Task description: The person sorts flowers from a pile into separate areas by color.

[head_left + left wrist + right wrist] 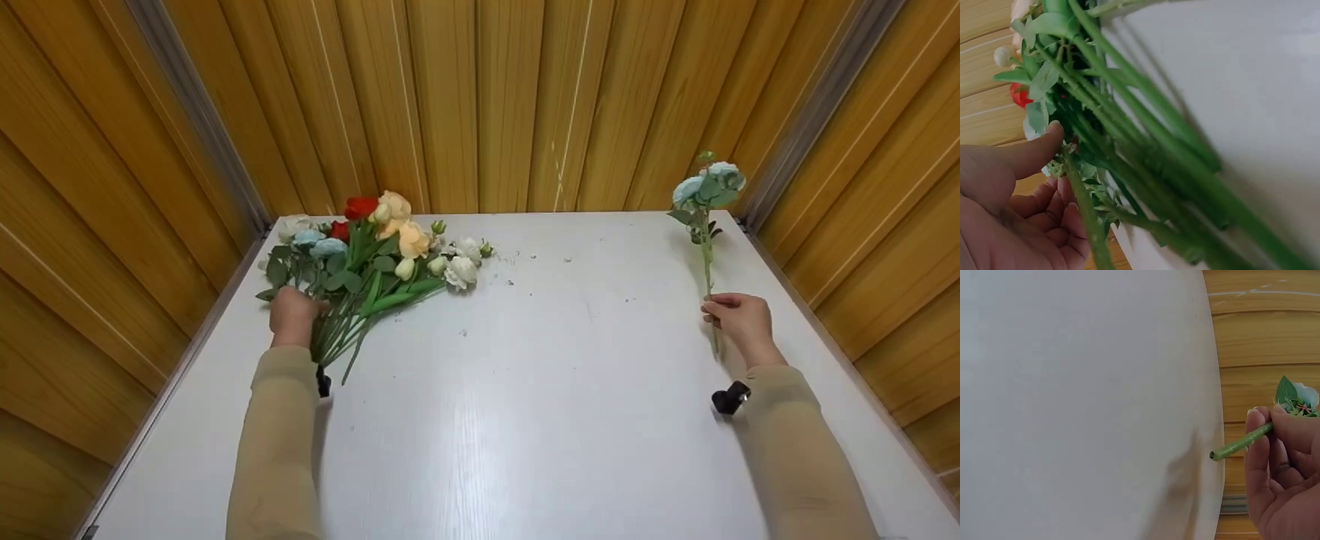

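a single blue-flowered sprig is held toward two o'clock on the white table, its blooms pointing to twelve. the right hand pinches its bare lower stem between thumb and fingertips, the other fingers loosely curled; gripping below the leaves probably spares the petals and keeps the heads upright. the stem's end juts past the fingers and seems clear of the tabletop.

well apart, toward ten o'clock, lies a mixed flower bunch. red heads sit at its twelve, peach at one, white at three and more blue at ten, while the stems gather toward seven, perhaps so the ends lie nearest the person. the left hand is at the bunch's eight o'clock, thumb and curled fingers around one stem with a gap between them; i cannot tell whether it grips.

a black wrist camera hangs under the right sleeve, presumably angled to watch the fingers. at twelve, behind everything, stands a wood-grain wall.
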